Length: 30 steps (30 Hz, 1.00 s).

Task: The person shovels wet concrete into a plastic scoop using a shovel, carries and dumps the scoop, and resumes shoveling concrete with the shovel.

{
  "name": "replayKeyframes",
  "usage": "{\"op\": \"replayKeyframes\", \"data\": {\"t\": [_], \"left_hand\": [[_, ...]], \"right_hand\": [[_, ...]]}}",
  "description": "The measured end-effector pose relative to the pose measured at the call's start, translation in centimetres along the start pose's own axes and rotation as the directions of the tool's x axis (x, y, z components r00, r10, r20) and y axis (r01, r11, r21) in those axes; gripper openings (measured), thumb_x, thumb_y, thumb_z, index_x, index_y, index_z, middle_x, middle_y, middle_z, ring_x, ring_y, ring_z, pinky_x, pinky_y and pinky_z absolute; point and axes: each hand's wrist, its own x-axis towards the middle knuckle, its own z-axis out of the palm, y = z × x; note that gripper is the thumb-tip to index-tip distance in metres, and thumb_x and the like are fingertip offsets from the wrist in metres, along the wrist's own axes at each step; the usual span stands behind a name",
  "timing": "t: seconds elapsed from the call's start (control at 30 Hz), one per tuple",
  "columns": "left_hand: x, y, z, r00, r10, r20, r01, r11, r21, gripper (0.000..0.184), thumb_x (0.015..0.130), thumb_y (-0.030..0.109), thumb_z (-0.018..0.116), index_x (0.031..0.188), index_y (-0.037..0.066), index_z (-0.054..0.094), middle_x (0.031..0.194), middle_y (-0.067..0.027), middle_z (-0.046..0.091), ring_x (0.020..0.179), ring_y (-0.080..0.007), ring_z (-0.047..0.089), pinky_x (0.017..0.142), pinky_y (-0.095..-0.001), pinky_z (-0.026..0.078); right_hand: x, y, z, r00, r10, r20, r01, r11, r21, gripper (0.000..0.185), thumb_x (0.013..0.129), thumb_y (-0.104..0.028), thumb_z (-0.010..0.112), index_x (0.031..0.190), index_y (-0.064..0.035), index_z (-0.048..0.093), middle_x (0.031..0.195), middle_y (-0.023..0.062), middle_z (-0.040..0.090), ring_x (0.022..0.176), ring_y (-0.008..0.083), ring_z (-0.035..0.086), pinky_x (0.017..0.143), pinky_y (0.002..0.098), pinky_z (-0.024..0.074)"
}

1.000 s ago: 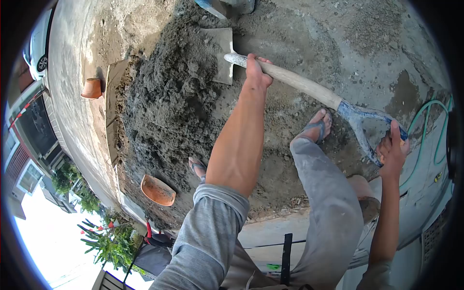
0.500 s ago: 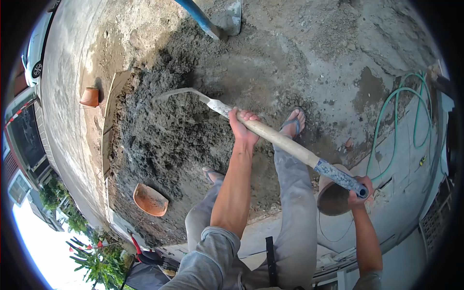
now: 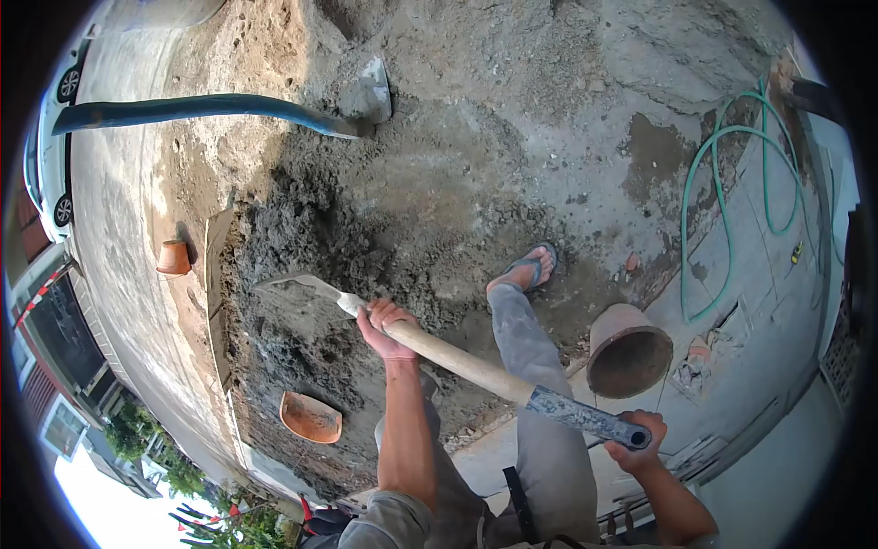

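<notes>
I hold a shovel (image 3: 466, 363) with a pale wooden shaft across the front of my legs. My left hand (image 3: 387, 328) is closed round the shaft just above the metal socket. My right hand (image 3: 637, 443) is wrapped round the speckled blue grip at the shaft's upper end. The shovel's blade lies low over a heap of wet grey mortar (image 3: 302, 220), and cannot be told apart clearly from it. Below the blade, a cut orange container (image 3: 311, 417) rests on the mix. A clay-coloured bucket (image 3: 631, 320) tips on its side right of my legs.
A blue-handled hoe (image 3: 210, 108) lies across the far ground, its blade by the mortar. An orange pot (image 3: 173, 258) stands beyond a board (image 3: 215, 265) edging the heap. A green hose (image 3: 688, 229) loops at right. My sandalled foot (image 3: 530, 266) stands on the dirt.
Both hands and the shovel have shifted left and downward in view, with the blade further over the mortar. The camera view has turned, showing more of the hoe's handle.
</notes>
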Motion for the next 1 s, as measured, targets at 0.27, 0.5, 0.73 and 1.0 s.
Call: {"op": "replayKeyframes", "data": {"t": [0.27, 0.5, 0.73, 1.0], "left_hand": [[4.8, -38.9, -6.2, 0.628, -0.518, -0.581, 0.55, 0.823, -0.14, 0.025, 0.086, 0.031, 0.059, 0.071, 0.017, 0.045, 0.06, 0.0047, 0.043, 0.053, -0.0094, 0.044, 0.052, -0.0265, 0.042], [17.1, -49.6, -9.2, 0.634, -0.557, -0.536, 0.447, 0.83, -0.334, 0.025, 0.087, 0.031, 0.059, 0.074, 0.015, 0.045, 0.064, 0.0015, 0.045, 0.054, -0.0123, 0.045, 0.054, -0.0291, 0.043], [27.1, -28.6, -8.6, 0.811, -0.202, -0.548, 0.151, 0.979, -0.137, 0.025, 0.089, 0.024, 0.048, 0.068, 0.013, 0.039, 0.059, 0.0003, 0.043, 0.052, -0.0137, 0.042, 0.052, -0.0288, 0.044], [9.7, 3.6, -3.6, 0.994, -0.101, -0.043, 0.089, 0.971, -0.224, 0.018, 0.08, 0.018, 0.056, 0.068, 0.01, 0.047, 0.057, 0.0031, 0.043, 0.05, -0.0089, 0.043, 0.052, -0.0239, 0.045]], "right_hand": [[-3.4, -2.5, -24.4, 0.579, 0.471, -0.666, -0.546, 0.83, 0.112, 0.033, 0.093, -0.041, 0.053, 0.082, -0.0109, 0.049, 0.055, -0.0064, 0.036, 0.043, 0.0051, 0.035, 0.039, 0.0228, 0.0268], [16.4, 1.5, -35.3, 0.643, 0.357, -0.677, -0.573, 0.811, -0.117, 0.033, 0.09, -0.047, 0.057, 0.077, -0.0175, 0.05, 0.05, -0.0099, 0.029, 0.037, 0.0011, 0.025, 0.035, 0.0233, 0.0163], [35.3, 4.3, -17.6, 0.851, 0.43, -0.301, -0.467, 0.882, -0.059, 0.045, 0.088, -0.044, 0.061, 0.061, -0.0225, 0.031, 0.046, -0.0113, 0.025, 0.033, 0.001, 0.021, 0.03, 0.0207, 0.0166], [15.4, -5.8, 4.9, 0.684, -0.564, 0.463, 0.651, 0.758, -0.039, 0.05, 0.069, -0.042, 0.081, 0.068, -0.0047, 0.048, 0.055, 0.0025, 0.049, 0.048, 0.0152, 0.051, 0.044, 0.0284, 0.0429]]}}
